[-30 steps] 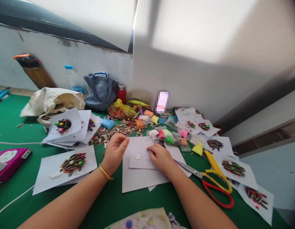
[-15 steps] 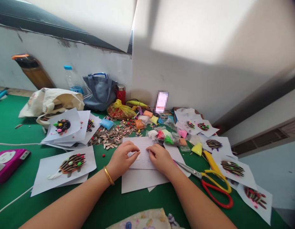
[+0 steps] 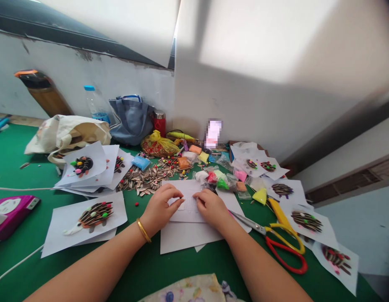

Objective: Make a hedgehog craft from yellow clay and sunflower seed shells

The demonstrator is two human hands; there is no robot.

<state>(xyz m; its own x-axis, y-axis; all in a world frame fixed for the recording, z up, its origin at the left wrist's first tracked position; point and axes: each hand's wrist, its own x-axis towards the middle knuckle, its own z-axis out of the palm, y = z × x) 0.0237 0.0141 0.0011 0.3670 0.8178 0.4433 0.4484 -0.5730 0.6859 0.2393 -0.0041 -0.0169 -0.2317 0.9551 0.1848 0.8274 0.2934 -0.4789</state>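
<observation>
One sheet point(image 3: 188, 216) lies beneath left grip point(image 3: 161, 207) and right grip point(image 3: 213, 209).

Between my forearms, the green tabletop point(image 3: 181, 266) leaves a passage to the large white paper sheet point(image 3: 184, 240). Beyond my right hand point(image 3: 210, 207), long steel scissors with yellow and red handles point(image 3: 264, 230) obstruct sideways travel. Ahead, striped seeds point(image 3: 147, 179) and colourful plastic-bagged clay lumps point(image 3: 211, 177) block low reaches; above them there's room.

Bright glare on white panel point(image 3: 251, 37), upper right; soft shadow below it. Phone point(image 3: 213, 134) pixelated, mid-frame. Wide-angle stretch toward edges; upper-right corner dark, blurred.
</observation>
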